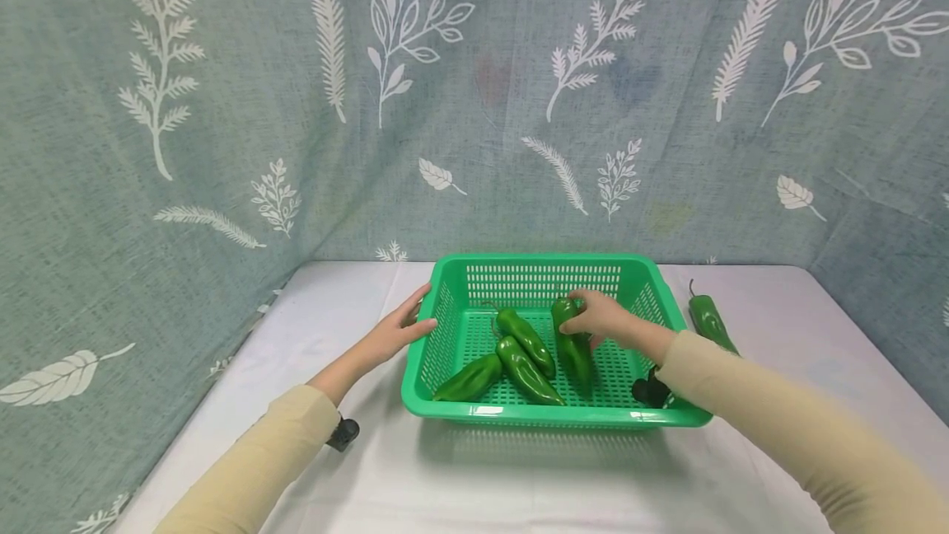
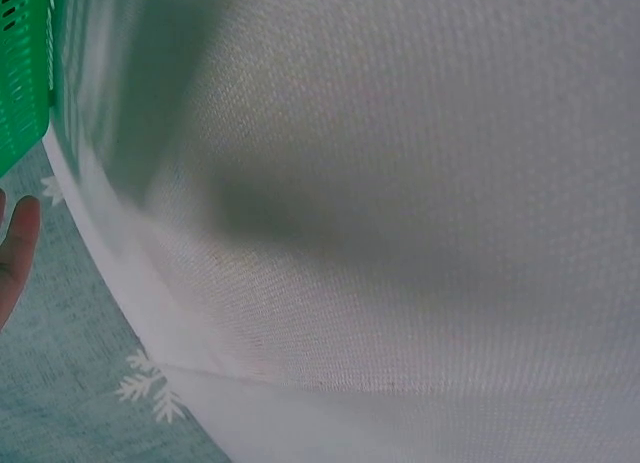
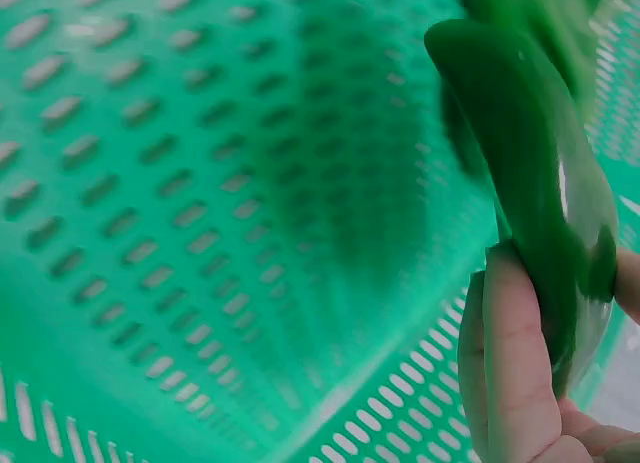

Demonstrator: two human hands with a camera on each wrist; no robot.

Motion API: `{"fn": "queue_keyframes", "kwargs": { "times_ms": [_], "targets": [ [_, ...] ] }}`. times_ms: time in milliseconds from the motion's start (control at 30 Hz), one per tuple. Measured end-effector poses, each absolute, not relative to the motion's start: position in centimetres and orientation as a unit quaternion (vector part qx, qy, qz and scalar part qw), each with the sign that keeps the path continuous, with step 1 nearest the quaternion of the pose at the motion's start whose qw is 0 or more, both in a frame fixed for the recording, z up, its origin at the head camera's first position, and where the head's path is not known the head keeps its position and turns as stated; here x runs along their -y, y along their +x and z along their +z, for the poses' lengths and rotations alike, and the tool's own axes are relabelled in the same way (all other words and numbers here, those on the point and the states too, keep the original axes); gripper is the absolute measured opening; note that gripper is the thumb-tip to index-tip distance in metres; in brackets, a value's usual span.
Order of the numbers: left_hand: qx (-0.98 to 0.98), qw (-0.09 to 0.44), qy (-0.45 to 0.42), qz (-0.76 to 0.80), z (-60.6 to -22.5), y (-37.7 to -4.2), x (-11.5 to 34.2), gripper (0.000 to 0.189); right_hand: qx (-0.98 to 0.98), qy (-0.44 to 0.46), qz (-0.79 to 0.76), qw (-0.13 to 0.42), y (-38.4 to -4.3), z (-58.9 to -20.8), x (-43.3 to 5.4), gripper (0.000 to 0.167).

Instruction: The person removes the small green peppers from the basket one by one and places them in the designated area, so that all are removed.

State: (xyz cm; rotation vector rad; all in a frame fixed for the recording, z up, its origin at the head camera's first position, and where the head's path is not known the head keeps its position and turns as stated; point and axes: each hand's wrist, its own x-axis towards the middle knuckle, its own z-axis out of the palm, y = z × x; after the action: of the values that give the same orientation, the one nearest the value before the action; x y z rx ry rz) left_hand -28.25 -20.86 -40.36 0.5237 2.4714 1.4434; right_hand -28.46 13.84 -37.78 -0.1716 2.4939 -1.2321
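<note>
My right hand point(image 1: 599, 317) grips a green pepper point(image 1: 575, 357) inside the green plastic basket point(image 1: 556, 413). In the right wrist view, fingers and thumb close round the stem end of that pepper point(image 3: 540, 153), its tip pointing away over the slotted floor. Three more green peppers point(image 1: 525, 369) lie in the basket, left of the held one. My left hand point(image 1: 389, 336) is at the basket's left rim, fingers extended; whether they touch the rim is hard to tell. In the left wrist view only a fingertip point(image 2: 20, 238) shows, near the basket's corner point(image 2: 20, 73).
Another green pepper point(image 1: 710, 320) lies on the white-covered table point(image 1: 356, 484) to the right of the basket, partly behind the right forearm. A grey-green curtain point(image 1: 474, 171) with white leaf prints hangs behind the table and along its sides.
</note>
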Motion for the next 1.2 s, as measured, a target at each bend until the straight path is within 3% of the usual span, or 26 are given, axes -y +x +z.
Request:
{"fn": "queue_keyframes", "kwargs": {
  "times_ms": [567,1200],
  "targets": [
    [-0.841,0.122,0.179,0.495,-40.0,-27.9,20.9,0.069,-0.838,-0.031,-0.509,0.195,-28.9,-35.4,-15.5,0.072],
    [-0.841,0.131,0.185,0.492,-37.6,-26.3,20.1,0.068,-0.82,-0.031,-0.55,0.156,-29.2,-31.7,-18.4,0.078]
  ]
}}
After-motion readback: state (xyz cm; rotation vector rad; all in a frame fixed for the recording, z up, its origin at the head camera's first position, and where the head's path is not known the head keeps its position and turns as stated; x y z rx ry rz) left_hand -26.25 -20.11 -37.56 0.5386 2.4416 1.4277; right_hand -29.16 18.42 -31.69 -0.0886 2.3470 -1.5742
